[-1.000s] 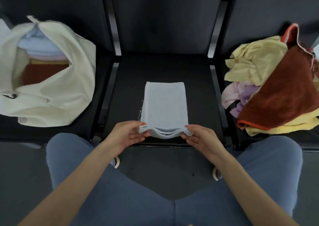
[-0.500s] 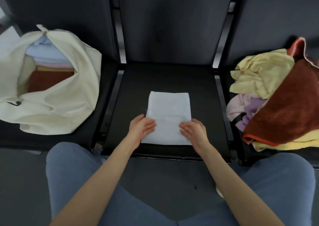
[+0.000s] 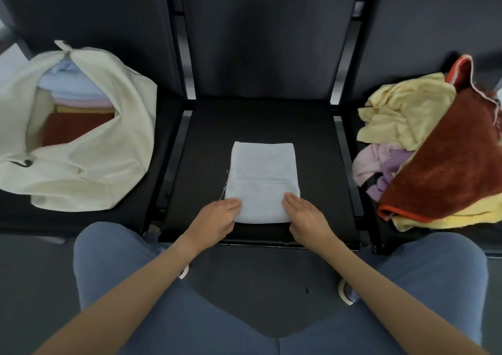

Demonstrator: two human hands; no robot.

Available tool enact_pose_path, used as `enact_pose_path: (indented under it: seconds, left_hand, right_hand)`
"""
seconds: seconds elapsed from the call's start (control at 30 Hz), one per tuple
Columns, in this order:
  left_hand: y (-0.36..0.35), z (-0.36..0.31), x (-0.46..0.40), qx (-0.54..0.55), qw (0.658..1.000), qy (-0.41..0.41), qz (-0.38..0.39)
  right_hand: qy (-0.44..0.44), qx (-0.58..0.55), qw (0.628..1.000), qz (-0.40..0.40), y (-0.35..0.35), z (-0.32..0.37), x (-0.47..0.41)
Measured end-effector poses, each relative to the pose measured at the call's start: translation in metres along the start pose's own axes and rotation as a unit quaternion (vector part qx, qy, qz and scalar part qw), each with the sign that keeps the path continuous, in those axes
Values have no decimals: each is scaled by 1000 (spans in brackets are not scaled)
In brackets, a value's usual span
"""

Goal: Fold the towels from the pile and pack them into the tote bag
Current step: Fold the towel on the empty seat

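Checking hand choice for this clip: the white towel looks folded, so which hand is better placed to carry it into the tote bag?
Probably the left hand. It lies flat on the white towel's left edge, on the side where the tote bag gapes open. The right hand sits on the towel's far side, toward the pile.

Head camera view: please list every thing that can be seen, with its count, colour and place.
folded towel: one, pale blue-white, flat on the middle seat.
tote bag: one, cream, on the left seat, mouth open.
packed towels: a stack inside the bag; light blue, pink, yellow and rust layers show.
towel pile: one heap on the right seat; yellow, pink, purple, rust with orange edging.
seats: three, black, in a row.
floor: dark grey, below the seats.
legs: two, in blue trousers.
hands: left hand and right hand, flat on the folded towel's near corners.
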State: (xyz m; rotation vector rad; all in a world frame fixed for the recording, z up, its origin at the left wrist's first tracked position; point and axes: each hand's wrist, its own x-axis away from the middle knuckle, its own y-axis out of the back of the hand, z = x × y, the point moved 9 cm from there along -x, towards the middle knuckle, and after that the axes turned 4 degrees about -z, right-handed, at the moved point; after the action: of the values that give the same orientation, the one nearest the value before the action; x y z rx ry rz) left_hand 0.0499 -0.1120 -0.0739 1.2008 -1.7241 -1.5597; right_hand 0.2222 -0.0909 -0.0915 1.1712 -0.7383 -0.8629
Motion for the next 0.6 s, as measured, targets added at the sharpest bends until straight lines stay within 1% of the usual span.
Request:
enact_pose_path:
  seconds: [0.07,0.17,0.23,0.3,0.37,0.47,0.53,0.6]
  left_hand:
    - [1,-1,0,20,1000,12,-4]
    - [9,11,7,111,988,108,3]
    - [19,12,15,175,971,160,-11]
    - [32,7,19,234,954,184,-24]
    - [41,5,20,287,933,216,-32]
    - [45,16,10,336,901,269,-50]
    - [43,31,-1,355,880,306,-77]
    - [33,49,-13,379,850,354,-93]
  right_hand:
    - [-1,-9,1000,-12,1,-2,0]
    - [-7,-28,1000,6,11,-6,3]
    - [-34,-73,996,29,21,-12,9]
    - [-70,-160,984,38,29,-20,12]
    - [-99,-275,956,30,38,-24,12]
    - [-160,-415,896,-19,49,-33,4]
    - [-212,-456,862,-55,48,-44,-6]
    - [-259,-476,837,-83,42,-54,-16]
